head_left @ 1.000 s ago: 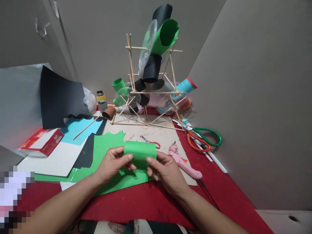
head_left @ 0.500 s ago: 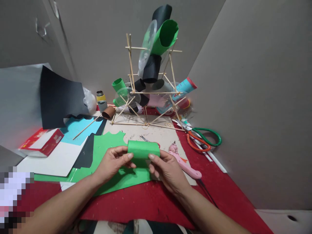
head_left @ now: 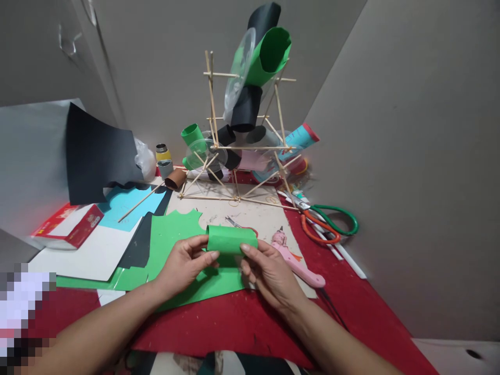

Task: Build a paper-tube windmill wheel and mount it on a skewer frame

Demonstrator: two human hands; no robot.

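Observation:
A piece of green craft paper curled into a tube (head_left: 232, 239) is held level between my two hands. My left hand (head_left: 191, 258) grips its left end, thumb in front and fingers behind. At the right end, my right hand (head_left: 263, 265) pinches it with the thumb on the front edge. Beneath the hands lies a larger green sheet (head_left: 175, 234) with scalloped cuts along its top. Just right of my right hand rests a pink glue gun (head_left: 300, 268). Small scissors (head_left: 233, 222) lie partly hidden behind the tube.
Behind stands a wooden stick frame (head_left: 250, 148) carrying clear discs with green and black paper tubes. Large scissors (head_left: 324, 226) with green and orange handles lie right. Leftward are a red box (head_left: 70, 229), a blue sheet (head_left: 133, 208), a brown tube (head_left: 175, 179) and a black sheet (head_left: 99, 156).
The view has shifted slightly. Both hands still hold the green tube; my left thumb has slipped a little lower, off its front edge.

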